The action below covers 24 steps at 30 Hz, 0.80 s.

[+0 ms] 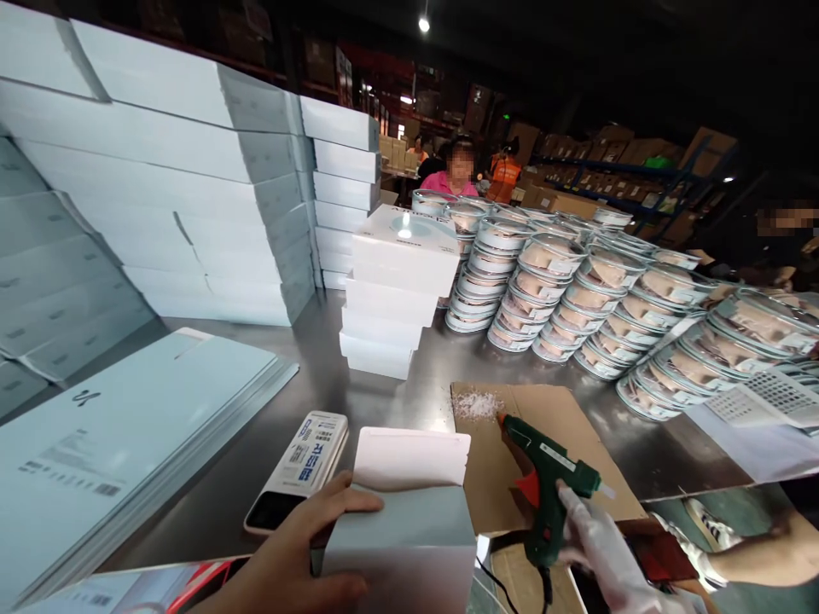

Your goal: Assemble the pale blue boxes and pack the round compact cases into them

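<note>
My left hand (300, 546) grips the left side of a light blue box (403, 520), fingers on its top and thumb lower down. The box's pale end flap (413, 456) stands raised. My right hand (598, 546), in a whitish glove, is closed at the handle of a green hot glue gun (543, 460) with a red trigger. Part of its grip is hidden behind the handle. The gun's orange nozzle points at crumbs of dried glue (477, 405) on a flat cardboard sheet (569, 409). A phone-like device (298, 469) with a printed white face lies left of the box.
Flat light blue box blanks (141, 426) lie stacked at left. Tall stacks of closed boxes (179, 196) and a shorter stack (393, 298) stand behind. Round clear-lidded containers (550, 281) fill the right side. Co-workers (451, 175) are beyond; another person's bare limb (768, 550) is at right.
</note>
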Tool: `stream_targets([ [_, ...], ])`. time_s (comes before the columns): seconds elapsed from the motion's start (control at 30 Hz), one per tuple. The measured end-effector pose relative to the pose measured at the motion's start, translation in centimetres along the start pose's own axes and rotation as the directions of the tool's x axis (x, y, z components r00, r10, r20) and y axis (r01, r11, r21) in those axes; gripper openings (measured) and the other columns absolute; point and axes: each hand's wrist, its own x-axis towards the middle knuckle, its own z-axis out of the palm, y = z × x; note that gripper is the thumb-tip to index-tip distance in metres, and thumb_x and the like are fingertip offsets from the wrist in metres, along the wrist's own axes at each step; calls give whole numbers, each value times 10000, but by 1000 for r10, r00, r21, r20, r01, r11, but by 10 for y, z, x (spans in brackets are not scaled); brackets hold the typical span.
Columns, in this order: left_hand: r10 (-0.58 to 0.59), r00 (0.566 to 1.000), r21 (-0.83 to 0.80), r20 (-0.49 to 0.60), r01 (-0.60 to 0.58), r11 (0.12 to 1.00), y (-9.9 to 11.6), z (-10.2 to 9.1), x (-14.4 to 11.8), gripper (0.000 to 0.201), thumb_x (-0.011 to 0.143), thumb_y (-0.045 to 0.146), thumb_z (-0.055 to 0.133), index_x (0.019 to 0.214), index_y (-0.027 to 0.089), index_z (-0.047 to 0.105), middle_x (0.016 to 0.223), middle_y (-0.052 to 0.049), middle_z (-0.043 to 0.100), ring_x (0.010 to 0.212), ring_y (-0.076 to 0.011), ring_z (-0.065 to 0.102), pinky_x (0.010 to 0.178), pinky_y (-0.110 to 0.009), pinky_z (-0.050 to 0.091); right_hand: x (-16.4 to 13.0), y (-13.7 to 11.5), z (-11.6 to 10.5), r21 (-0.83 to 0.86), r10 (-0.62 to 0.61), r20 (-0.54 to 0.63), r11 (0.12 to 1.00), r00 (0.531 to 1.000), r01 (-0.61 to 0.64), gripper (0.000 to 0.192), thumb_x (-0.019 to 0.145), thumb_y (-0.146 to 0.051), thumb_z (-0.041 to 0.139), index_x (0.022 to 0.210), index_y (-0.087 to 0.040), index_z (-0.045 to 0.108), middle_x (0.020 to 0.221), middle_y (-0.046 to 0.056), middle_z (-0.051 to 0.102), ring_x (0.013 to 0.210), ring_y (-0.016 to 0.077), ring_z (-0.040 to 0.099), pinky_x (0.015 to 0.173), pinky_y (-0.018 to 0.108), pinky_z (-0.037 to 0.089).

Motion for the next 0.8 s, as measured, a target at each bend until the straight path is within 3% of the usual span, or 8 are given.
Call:
stream_targets([
  [0.1,3,1000,11,-1,-3,1000,10,3,1,615,617,255,848,1221,315,748,1499,-112,609,1485,-408,413,1180,-546,379,-9,-1,0,-57,-41,-30,998,999,39,162,711,-417,846,794,-311,757,495,-45,641,538,218,698,534,289,579],
  [0.2,6,1000,-16,-18,-6,1000,17,8,3,594,606,232,856,1184,319,750,1479,-94,623,1493,-407,391,1209,-551,325,-17,4,38,-45,-138,79,989,987,142,509,661,-448,896,1122,-319,723,928,20,795,856,238,752,707,310,615],
  [0.37,26,989,-270,-143,-64,961,19,18,0,489,689,443,891,1076,296,631,1513,-83,530,1393,-377,503,1072,-440,497,-17,22,105,-42,-132,319,987,939,153,498,905,-692,572,1105,-273,753,970,91,776,937,274,750,807,417,628],
  [0.5,118,978,-302,-172,-166,939,25,17,-2,539,792,532,819,1200,314,543,1273,-74,593,1181,-307,614,981,-392,539,-28,27,103,-127,-329,528,881,783,456,393,865,-501,746,1218,-328,740,1146,92,742,1069,293,726,928,418,600],
  [0.57,180,980,-181,-90,-194,964,30,11,0,503,848,513,762,1279,307,605,1234,-79,578,1157,-302,594,1036,-428,501,-34,24,97,-145,-414,616,777,670,613,584,751,-295,876,1294,-416,697,1299,51,682,1215,293,661,1042,388,533],
  [0.67,216,974,-88,72,-210,974,36,0,7,285,865,462,729,1108,315,765,1206,-72,575,1150,-300,575,1054,-436,486,-39,16,92,-162,-460,666,680,588,716,713,740,-145,862,1316,-509,654,1351,11,642,1254,259,635,1054,344,515],
  [0.73,221,967,-98,123,-209,973,41,-10,12,198,834,415,759,997,311,802,1198,-67,581,1140,-291,589,1014,-402,517,-38,11,91,-179,-442,680,674,585,717,656,794,-171,827,1329,-505,646,1404,25,617,1301,271,610,1074,369,508],
  [0.8,230,972,-142,40,-222,965,47,-21,17,189,802,404,789,953,292,809,1237,-67,583,1152,-287,601,980,-367,532,-36,7,87,-147,-387,638,787,666,599,573,829,-306,813,1344,-487,639,1519,35,548,1368,312,563,1091,429,506],
])
